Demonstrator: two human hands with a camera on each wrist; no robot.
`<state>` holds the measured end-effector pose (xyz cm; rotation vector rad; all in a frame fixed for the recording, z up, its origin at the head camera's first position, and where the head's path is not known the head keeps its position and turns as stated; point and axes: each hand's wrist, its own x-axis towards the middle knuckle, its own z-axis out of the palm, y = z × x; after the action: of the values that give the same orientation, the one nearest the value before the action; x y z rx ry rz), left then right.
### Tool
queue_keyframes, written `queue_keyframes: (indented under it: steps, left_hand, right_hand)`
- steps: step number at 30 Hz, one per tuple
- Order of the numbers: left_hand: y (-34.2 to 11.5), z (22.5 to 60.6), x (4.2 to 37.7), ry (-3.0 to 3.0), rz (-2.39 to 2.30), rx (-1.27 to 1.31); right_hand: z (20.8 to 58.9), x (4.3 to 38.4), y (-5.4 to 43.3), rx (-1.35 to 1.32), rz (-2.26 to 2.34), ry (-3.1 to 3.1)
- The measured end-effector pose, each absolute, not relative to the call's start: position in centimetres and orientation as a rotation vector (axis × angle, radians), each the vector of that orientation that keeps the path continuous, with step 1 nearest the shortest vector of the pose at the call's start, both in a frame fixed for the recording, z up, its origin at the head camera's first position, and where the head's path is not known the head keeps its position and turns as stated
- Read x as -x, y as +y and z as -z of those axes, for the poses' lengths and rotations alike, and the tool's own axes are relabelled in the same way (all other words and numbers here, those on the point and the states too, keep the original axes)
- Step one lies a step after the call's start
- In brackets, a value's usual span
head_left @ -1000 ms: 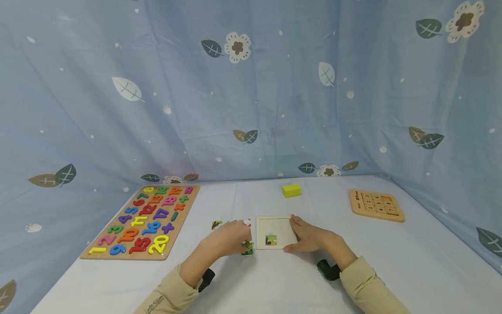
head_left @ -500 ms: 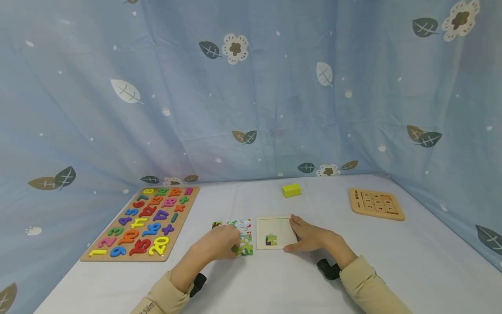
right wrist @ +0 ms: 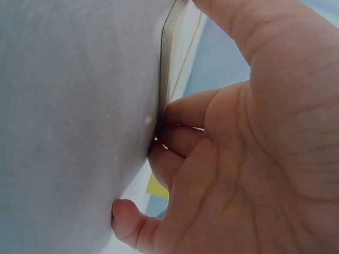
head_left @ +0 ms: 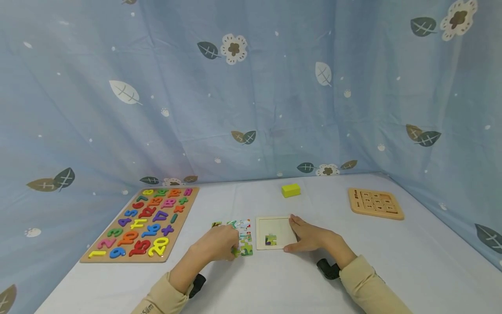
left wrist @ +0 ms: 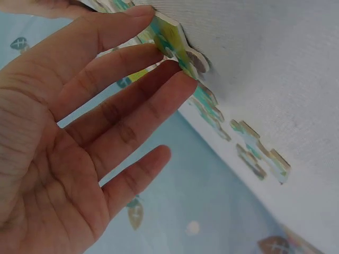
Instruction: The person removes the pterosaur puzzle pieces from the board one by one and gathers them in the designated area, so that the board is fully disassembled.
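My left hand is over the left part of a cluster of jigsaw pieces lying left of the tray. In the left wrist view its thumb and fingertips pinch a green and yellow jigsaw piece, while the little finger stays apart. Other loose pieces lie flat on the cloth beyond. My right hand grips the right side of a pale wooden puzzle tray, thumb at the near corner and fingers at the far one. One green jigsaw piece sits inside the tray, towards its near edge.
A number board with colourful numerals lies at the left. Behind the tray stands a yellow-green block, and a wooden sliding number puzzle lies at the right. A blue patterned curtain hangs along the back.
My left hand has moved left and back from the cluster's right side, uncovering several pieces there, and has barely moved in the last half second. My right hand keeps its place on the tray.
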<state>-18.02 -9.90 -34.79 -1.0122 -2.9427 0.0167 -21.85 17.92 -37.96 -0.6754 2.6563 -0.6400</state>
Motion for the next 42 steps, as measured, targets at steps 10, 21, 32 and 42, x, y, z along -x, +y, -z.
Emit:
queue_keyframes:
  steps: [10, 21, 32, 42]
  left_hand:
    - [-9.8, 34.6, 18.2, -2.982, 0.003, 0.964]
    - [-7.8, 33.9, 18.8, -2.97, -0.069, 0.996]
    - [-4.7, 34.1, 20.1, -2.952, -0.024, 1.051]
    - [-2.2, 34.9, 21.4, -2.975, -0.093, 1.068]
  right_hand:
    - [38.2, 22.0, 18.0, 0.682, 0.641, 2.657]
    - [38.2, 22.1, 18.0, 0.692, 0.616, 2.662]
    - [38.2, 22.1, 17.8, 0.655, 0.59, 2.678]
    - [38.1, 22.0, 17.8, 0.645, 0.57, 2.681]
